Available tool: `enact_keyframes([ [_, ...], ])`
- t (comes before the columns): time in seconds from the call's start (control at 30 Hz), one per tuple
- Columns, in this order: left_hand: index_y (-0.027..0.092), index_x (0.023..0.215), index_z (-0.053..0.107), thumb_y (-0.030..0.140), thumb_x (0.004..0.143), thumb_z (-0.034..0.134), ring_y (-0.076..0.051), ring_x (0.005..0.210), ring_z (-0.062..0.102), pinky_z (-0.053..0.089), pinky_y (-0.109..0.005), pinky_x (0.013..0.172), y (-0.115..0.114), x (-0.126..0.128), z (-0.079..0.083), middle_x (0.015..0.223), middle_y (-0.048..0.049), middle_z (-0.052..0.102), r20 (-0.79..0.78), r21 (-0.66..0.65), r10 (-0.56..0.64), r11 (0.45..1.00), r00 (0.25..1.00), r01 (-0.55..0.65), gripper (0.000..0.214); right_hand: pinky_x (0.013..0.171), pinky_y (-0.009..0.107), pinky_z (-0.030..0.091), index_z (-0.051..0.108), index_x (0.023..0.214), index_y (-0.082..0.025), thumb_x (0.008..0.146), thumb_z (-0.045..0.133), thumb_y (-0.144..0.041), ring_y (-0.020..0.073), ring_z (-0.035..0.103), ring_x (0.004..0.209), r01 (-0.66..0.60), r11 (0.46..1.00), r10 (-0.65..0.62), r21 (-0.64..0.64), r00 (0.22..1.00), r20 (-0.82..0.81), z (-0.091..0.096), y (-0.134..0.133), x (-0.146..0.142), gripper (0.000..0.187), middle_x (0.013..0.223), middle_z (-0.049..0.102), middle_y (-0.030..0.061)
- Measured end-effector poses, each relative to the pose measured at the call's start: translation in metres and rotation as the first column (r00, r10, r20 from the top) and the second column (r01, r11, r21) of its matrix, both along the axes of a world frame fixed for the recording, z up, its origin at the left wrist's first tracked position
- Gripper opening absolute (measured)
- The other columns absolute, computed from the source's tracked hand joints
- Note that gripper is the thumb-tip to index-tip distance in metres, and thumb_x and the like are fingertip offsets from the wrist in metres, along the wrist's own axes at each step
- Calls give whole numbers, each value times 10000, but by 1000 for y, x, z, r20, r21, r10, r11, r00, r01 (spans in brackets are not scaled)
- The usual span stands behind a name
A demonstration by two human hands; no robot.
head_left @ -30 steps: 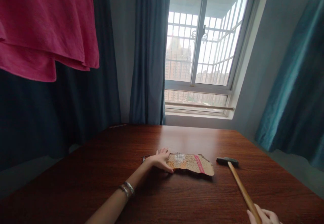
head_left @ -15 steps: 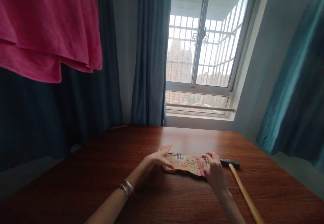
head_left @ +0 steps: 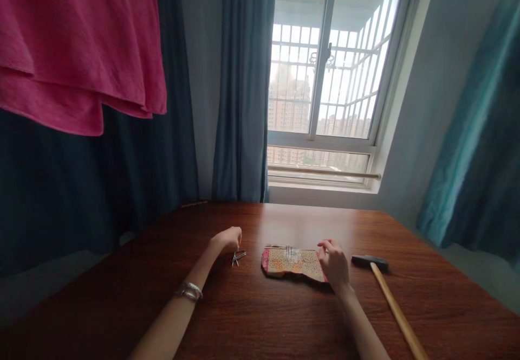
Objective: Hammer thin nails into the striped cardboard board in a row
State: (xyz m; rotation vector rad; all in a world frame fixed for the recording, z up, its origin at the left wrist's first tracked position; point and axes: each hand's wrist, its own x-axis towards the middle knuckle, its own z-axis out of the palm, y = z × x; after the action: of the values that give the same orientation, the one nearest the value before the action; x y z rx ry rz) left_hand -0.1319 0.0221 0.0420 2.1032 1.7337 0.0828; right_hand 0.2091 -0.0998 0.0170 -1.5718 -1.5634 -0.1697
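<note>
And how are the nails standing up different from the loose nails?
The standing nails poke upright from the patterned board; the loose nails lie on the table. The standing nails line up side by side; the loose nails cross in a jumble. Both are thin.

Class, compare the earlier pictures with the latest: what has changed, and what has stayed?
The right hand let go of the hammer and moved forward and left to the right end of the patterned piece. The left hand moved left off that piece to the loose nails. The upright nails stayed standing on the piece.
</note>
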Motion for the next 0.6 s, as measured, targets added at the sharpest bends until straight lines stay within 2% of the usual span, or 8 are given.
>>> enact_keyframes([
  [0.13, 127, 601, 656, 127, 432, 613, -168, 513, 566, 392, -232, 487, 7, 4, -10, 532, -44, 618, 63, -3, -64, 998, 996, 64, 175, 701, 269, 415, 627, 751, -192, 779, 391, -163, 174, 567, 773, -2, 1000, 1, -24, 1000, -25, 0, 0, 4, 239, 816, 593, 55],
  [0.33, 121, 575, 649, 112, 467, 581, -159, 486, 554, 367, -222, 455, 13, 8, -21, 518, -56, 612, 53, 35, -62, 998, 997, 60, 127, 680, 262, 411, 640, 737, -195, 776, 398, -174, 164, 564, 722, -18, 999, 16, -43, 998, -60, 0, 0, 3, 246, 799, 600, 48],
  [0.47, 117, 574, 645, 126, 496, 583, -148, 490, 545, 347, -206, 445, 9, 11, -19, 530, -51, 612, 109, 51, -100, 994, 989, 95, 100, 682, 267, 406, 650, 726, -198, 769, 402, -178, 170, 560, 725, -14, 999, 11, -37, 996, -90, 0, 0, 3, 253, 790, 606, 51],
  [0.6, 115, 643, 659, 204, 573, 564, -135, 532, 545, 366, -199, 478, 4, 20, -7, 568, -29, 613, 276, 105, -192, 980, 942, 169, 148, 712, 300, 393, 657, 777, -189, 768, 416, -200, 204, 539, 796, 7, 1000, -7, -6, 992, -129, 3, -3, 0, 242, 809, 609, 77],
])
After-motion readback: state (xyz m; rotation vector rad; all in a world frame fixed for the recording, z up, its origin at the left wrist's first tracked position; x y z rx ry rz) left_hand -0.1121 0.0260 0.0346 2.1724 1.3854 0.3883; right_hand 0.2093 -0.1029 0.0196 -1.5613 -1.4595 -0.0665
